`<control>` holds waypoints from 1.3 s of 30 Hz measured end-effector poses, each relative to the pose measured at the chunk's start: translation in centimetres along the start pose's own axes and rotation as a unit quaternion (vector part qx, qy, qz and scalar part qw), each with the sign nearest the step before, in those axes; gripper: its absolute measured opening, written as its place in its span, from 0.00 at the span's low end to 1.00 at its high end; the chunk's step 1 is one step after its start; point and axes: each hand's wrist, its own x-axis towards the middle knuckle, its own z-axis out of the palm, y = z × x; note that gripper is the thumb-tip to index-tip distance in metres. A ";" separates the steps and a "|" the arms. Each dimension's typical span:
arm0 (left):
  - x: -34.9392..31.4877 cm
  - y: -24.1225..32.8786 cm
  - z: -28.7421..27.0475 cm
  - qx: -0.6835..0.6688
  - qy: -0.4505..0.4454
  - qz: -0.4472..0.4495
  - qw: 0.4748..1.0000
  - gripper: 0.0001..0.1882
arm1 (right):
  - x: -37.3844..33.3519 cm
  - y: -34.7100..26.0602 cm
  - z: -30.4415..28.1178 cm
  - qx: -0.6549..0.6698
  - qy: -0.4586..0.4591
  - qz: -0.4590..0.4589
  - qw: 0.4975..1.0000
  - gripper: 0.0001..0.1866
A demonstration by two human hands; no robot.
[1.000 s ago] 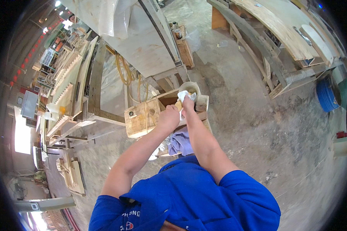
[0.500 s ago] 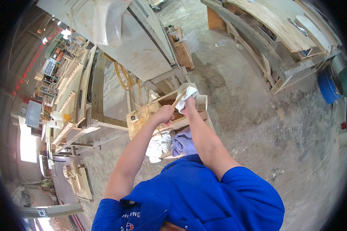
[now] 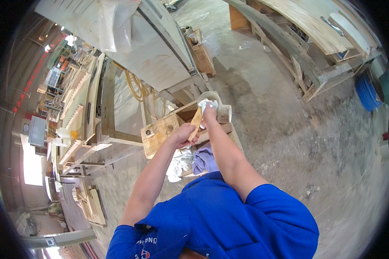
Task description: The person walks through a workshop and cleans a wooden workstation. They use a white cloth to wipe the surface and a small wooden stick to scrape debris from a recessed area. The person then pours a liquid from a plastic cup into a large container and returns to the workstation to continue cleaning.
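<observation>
My left hand [image 3: 186, 133] is closed around the lower end of a flat wooden strip [image 3: 196, 123], its broad face showing. The strip slants up toward my right hand [image 3: 209, 115], which grips a bunched white cloth [image 3: 206, 104] at the strip's upper end. Whether the cloth wraps fully round the strip cannot be made out. Both hands are above a wooden box [image 3: 156, 140] with compartments. A round pale tub [image 3: 209, 95] is just beyond the cloth, with a smaller off-white container [image 3: 224, 114] beside it. White rags [image 3: 180, 165] and a purple cloth [image 3: 205, 159] lie in the near part of the box.
A tall grey-white cabinet [image 3: 157, 56] stands beyond the box, with a coiled yellow hose [image 3: 136, 88] at its left. Long wooden benches line the left [image 3: 110, 134] and the far right [image 3: 302, 64]. A blue drum [image 3: 368, 93] stands at the right on the concrete floor.
The wooden strip has turned to show its broad face and moved slightly right at its lower end. The white cloth is more bunched under my right hand.
</observation>
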 end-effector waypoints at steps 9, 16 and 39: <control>-0.2 0.1 -3.0 -0.065 -0.041 -0.033 0.997 0.14 | -2.3 -1.1 1.0 0.064 -0.048 0.105 0.991 0.19; -0.4 0.1 -0.6 -0.077 -0.073 -0.006 0.994 0.13 | -1.3 -3.0 0.1 0.073 0.013 0.031 0.997 0.23; -4.2 -4.9 -3.2 -0.044 -0.041 0.059 0.996 0.13 | -1.1 -1.3 1.0 -0.374 0.108 -0.112 0.914 0.29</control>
